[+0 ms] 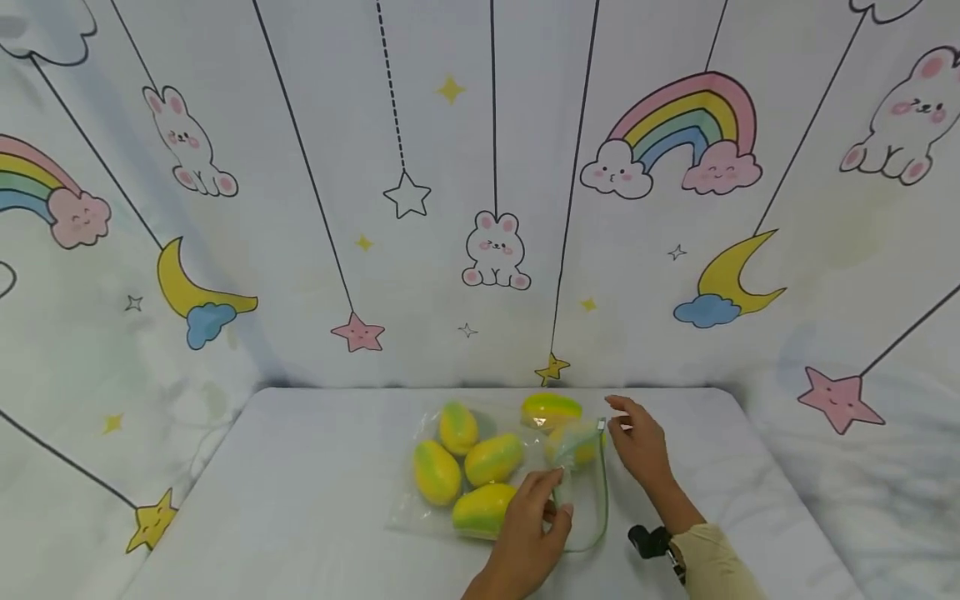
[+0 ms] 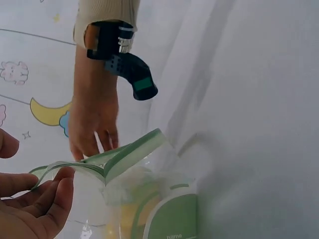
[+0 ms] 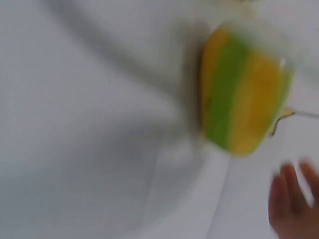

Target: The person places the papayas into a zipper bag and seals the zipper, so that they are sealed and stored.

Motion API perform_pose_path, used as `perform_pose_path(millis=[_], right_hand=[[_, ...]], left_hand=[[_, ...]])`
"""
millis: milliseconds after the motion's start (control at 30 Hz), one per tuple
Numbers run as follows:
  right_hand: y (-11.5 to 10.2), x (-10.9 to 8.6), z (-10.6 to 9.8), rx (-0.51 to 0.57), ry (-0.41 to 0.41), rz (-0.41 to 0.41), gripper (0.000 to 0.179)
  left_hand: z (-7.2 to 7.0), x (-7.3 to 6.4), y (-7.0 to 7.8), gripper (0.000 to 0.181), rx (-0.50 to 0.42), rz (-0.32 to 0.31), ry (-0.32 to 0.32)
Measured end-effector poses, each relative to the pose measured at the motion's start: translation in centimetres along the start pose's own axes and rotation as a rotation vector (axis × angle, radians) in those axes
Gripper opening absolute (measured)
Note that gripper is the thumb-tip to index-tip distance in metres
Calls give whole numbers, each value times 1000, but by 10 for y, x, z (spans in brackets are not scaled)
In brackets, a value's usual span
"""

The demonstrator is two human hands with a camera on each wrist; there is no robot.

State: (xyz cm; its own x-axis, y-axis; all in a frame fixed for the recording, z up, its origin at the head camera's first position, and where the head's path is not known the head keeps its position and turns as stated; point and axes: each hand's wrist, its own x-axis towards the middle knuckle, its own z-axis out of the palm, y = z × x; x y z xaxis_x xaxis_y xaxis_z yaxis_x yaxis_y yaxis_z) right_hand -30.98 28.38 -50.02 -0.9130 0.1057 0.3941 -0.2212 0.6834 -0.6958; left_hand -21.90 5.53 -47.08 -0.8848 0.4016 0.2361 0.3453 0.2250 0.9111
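Note:
A clear zip bag (image 1: 405,512) with a green-edged mouth lies on the table, holding several yellow mango-shaped fruits (image 1: 491,458) with green streaks. My left hand (image 1: 528,521) pinches the bag's edge at its mouth; in the left wrist view the left fingers (image 2: 62,191) grip the green rim, which stands apart. Beside the mouth's far corner is my right hand (image 1: 641,442), fingers loosely extended and nothing in them. One more fruit (image 1: 551,410) lies at the bag's far side, near the right hand. It appears large and blurred in the right wrist view, with the right fingers (image 3: 294,191) below it.
The white table (image 1: 300,483) ends at a patterned backdrop (image 1: 420,292) with rabbits, stars and moons. A black wrist camera (image 1: 648,542) sits on the right wrist, below a beige sleeve (image 1: 716,562).

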Motion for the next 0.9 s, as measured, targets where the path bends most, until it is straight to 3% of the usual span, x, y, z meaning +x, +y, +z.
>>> perform_pose_path(millis=[100,200,333,500,633,767,833,900], right_hand=[[12,7,-1,-23,-296,-27,47],[20,3,2,-98,-430,-59,53],[30,-9,13,-222,-375,-168,56],[38,-13,20,-244,-268,-243,45],[41,-18,21,-213,-287,-163,53],[42,-24,19,-164,-342,-30,56],[42,-25,12,-127,-312,38,55],[42,-24,2,-106,-224,79,52]], left_hand=[[-3,1,-1,41,8,18,3],[-4,1,-5,41,20,31,2],[-9,-1,-11,41,38,29,5],[-17,1,-13,40,19,-3,43],[-17,4,-12,39,20,-12,74],[-14,3,-11,40,8,-27,52],[-13,2,-11,41,4,-28,36],[-12,2,-11,41,10,-27,29]])
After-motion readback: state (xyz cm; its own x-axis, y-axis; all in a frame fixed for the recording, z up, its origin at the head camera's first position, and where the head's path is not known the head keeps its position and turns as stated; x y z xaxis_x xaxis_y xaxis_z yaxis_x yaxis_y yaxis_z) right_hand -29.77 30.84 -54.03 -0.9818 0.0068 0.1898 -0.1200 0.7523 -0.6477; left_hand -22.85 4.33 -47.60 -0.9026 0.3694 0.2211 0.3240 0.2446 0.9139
